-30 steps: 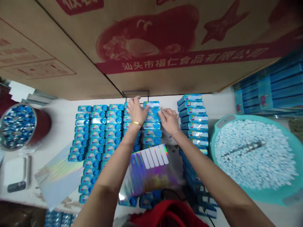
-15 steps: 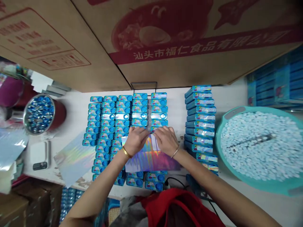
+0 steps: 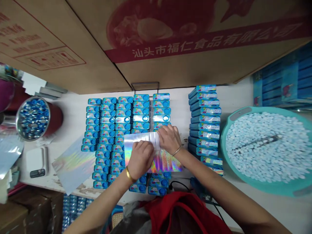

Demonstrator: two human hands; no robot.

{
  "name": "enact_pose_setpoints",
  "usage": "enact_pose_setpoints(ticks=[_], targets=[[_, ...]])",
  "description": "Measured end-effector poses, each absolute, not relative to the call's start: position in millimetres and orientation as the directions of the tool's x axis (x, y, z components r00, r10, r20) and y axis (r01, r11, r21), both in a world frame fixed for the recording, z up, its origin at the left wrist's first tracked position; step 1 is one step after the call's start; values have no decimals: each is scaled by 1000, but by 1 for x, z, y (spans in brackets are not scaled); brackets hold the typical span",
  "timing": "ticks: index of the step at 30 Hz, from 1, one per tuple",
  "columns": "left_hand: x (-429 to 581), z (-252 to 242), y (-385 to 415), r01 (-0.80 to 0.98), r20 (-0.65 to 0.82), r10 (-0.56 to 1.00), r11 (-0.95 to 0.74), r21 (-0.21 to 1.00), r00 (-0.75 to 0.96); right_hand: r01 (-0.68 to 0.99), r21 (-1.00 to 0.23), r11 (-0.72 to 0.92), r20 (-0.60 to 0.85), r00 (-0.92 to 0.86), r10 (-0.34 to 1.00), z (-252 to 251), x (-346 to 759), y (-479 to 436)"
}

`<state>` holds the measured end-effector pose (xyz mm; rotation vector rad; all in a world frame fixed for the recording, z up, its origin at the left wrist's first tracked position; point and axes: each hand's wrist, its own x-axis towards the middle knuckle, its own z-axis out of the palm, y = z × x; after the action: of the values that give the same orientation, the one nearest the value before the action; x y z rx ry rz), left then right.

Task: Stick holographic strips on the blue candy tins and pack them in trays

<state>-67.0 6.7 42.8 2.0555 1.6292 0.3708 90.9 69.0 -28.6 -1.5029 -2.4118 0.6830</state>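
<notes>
A shiny holographic sheet [image 3: 168, 162] lies across rows of small blue tins, with rainbow bands and pale streaks along its upper part. My right hand [image 3: 170, 139] is closed on the sheet's far edge, fingers curled and knuckles up. Lower and to the left, my left hand [image 3: 141, 157] is closed over the middle of the sheet; what its fingers pinch is hidden beneath them. Blue tins [image 3: 141, 111] with printed lids stand in several columns around and under the sheet. To the right, a column of blue tins [image 3: 206, 126] bears shiny strips along the edges.
A turquoise basin [image 3: 225, 130] of pale blue tablets stands at right. On the left are a pot [image 3: 56, 118] of wrapped pieces, a white scale [image 3: 36, 159] and another holographic sheet [image 3: 75, 165]. Large cartons [image 3: 170, 73] wall off the back; a wire stand [image 3: 145, 83] touches them.
My left hand has drawn back from the sheet's far edge toward me, down over its middle. My right hand has stayed near that edge. The whole view has shifted slightly.
</notes>
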Motion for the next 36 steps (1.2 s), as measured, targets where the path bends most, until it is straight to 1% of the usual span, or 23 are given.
enact_pose_setpoints(ticks=[1,3,5,7,9,10,12,15,18,20,23,26,29,32,36], targets=[[-66,52,8,786,-60,986,-87,612,156,769,-529,359,-39,-445,895,-28,92,68],[-65,65,19,630,-36,995,89,772,-96,694,-641,328,31,-404,914,-23,97,67],[-62,68,37,416,-83,956,199,887,-281,566,-770,295,110,-338,935,-14,103,67],[-57,62,56,216,-157,928,239,947,-338,433,-863,258,151,-268,952,-2,108,68],[-51,51,72,70,-227,920,262,963,-321,371,-910,185,119,-195,974,8,111,71],[-47,45,79,27,-254,918,275,961,-305,365,-921,134,81,-156,984,11,112,74],[-42,33,90,6,-284,916,297,955,-285,368,-929,26,-9,-93,996,14,115,83],[-38,17,110,99,-244,925,283,954,-293,372,-928,-33,-70,-85,994,7,120,109],[-36,2,139,300,-113,950,203,932,-291,459,-888,-20,-78,-108,991,-7,126,143],[-34,-5,157,460,-42,953,184,869,-301,568,-823,-9,-91,-115,989,-16,128,164],[-31,-14,176,635,-19,937,251,730,-348,707,-707,8,-110,-121,986,-27,128,186],[-27,-19,183,713,-36,930,304,632,-365,781,-625,7,-150,-128,980,-34,126,196],[-23,-25,184,756,-45,929,325,567,-366,812,-583,-3,-188,-131,973,-40,124,200],[-20,-31,184,796,-41,931,332,506,-362,799,-600,-24,-217,-133,967,-48,125,203],[-20,-30,184,820,-45,923,360,446,-381,727,-675,-126,-260,-74,963,-64,127,199]])
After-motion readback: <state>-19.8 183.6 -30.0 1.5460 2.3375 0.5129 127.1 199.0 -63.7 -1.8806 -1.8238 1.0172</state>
